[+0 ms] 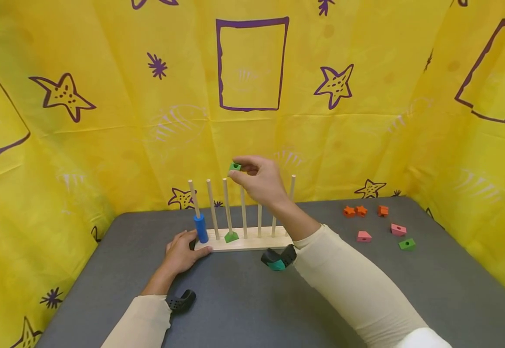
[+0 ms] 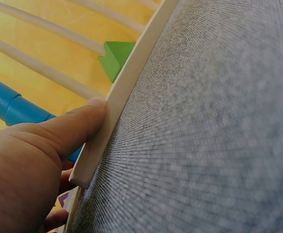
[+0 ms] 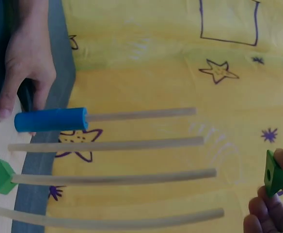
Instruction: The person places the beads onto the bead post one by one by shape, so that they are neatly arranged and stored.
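My right hand (image 1: 259, 181) pinches a green triangular block (image 1: 235, 166) between thumb and fingers. In the head view the block is just above the tip of the third peg; its hole shows in the right wrist view. The wooden peg stand (image 1: 252, 245) has several upright pegs in a row. Blue cylinders (image 1: 200, 228) are stacked on the leftmost peg, and another green triangular block (image 1: 231, 237) sits at the foot of the third. My left hand (image 1: 183, 253) grips the stand's left end, thumb (image 2: 90, 116) on the front edge and fingers behind.
To the right on the dark grey table (image 1: 235, 299) lie several orange blocks (image 1: 361, 210), some star-shaped, two pink blocks (image 1: 364, 236) and a green block (image 1: 407, 244). A yellow patterned cloth (image 1: 183, 145) surrounds the table's back and sides.
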{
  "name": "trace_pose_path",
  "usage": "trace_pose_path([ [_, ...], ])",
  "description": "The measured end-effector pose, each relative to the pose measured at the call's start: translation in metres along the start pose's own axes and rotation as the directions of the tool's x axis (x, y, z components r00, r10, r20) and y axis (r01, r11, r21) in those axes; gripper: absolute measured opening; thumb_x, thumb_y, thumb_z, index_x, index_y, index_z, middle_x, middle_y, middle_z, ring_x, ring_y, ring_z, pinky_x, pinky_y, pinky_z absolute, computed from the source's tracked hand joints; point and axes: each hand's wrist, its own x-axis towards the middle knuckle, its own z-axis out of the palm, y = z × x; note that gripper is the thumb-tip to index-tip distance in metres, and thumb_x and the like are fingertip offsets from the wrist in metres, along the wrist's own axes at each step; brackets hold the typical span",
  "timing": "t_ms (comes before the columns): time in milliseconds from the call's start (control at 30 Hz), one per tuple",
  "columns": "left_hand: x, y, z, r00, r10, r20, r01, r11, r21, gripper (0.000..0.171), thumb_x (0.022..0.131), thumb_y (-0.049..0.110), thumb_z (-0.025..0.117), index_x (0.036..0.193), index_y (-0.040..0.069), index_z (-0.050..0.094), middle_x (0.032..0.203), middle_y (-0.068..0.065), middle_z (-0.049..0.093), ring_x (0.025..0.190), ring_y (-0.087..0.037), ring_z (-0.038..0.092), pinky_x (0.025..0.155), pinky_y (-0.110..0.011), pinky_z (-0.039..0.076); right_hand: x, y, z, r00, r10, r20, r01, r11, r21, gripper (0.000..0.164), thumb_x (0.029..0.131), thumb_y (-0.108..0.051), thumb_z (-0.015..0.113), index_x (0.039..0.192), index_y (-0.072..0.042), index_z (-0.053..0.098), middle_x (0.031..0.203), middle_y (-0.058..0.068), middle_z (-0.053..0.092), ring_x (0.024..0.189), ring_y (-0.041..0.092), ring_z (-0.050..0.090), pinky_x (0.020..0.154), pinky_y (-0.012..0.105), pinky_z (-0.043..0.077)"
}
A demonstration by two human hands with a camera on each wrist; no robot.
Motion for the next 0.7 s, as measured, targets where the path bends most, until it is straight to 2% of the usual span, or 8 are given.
trace_pose_path([
  [100,0.0,0.001,-0.001,1.0,0.001,0.001,-0.001,1.0,-0.001,0.066,0.084,0.038,0.075,0.135,0.001,0.056,0.138,-0.02,0.05,0.136,-0.045,0.025,0.1,-0.063,0.014,0.005,0.003,0.009,1.0,-0.012,0.015,0.013,0.999,-0.036,0.031,0.088,-0.012,0.073,0.117,-0.004,0.069,0.104,0.004,0.067,0.092,0.016,0.061,0.091,0.037,0.046],
  [333,-0.001,0.003,-0.002,1.0,-0.01,0.005,0.01,1.0,-0.013,0.065,0.084,0.038,0.075,0.134,0.001,0.056,0.139,-0.021,0.049,0.136,-0.045,0.024,0.101,-0.063,0.014,0.009,0.014,0.026,0.999,0.024,0.029,-0.02,0.994,-0.106,0.03,0.087,-0.014,0.073,0.116,-0.006,0.07,0.105,0.004,0.065,0.099,0.021,0.06,0.094,0.04,0.044],
  [500,0.0,0.002,-0.001,1.0,-0.022,0.009,0.022,1.0,-0.009,0.066,0.084,0.039,0.075,0.135,0.001,0.055,0.139,-0.02,0.049,0.136,-0.044,0.024,0.101,-0.063,0.013,0.008,0.02,0.033,0.998,0.048,0.029,-0.043,0.988,-0.147,0.03,0.087,-0.016,0.074,0.116,-0.008,0.07,0.105,0.003,0.067,0.1,0.019,0.059,0.082,0.035,0.049],
  [700,0.0,0.002,0.0,1.0,-0.018,0.006,0.018,1.0,-0.016,0.065,0.084,0.039,0.075,0.134,0.002,0.056,0.138,-0.02,0.05,0.136,-0.045,0.024,0.101,-0.063,0.012,0.006,0.028,0.037,0.996,0.088,0.026,-0.085,0.992,-0.097,0.035,0.087,-0.017,0.073,0.121,-0.006,0.067,0.108,0.004,0.066,0.099,0.02,0.059,0.073,0.031,0.051],
])
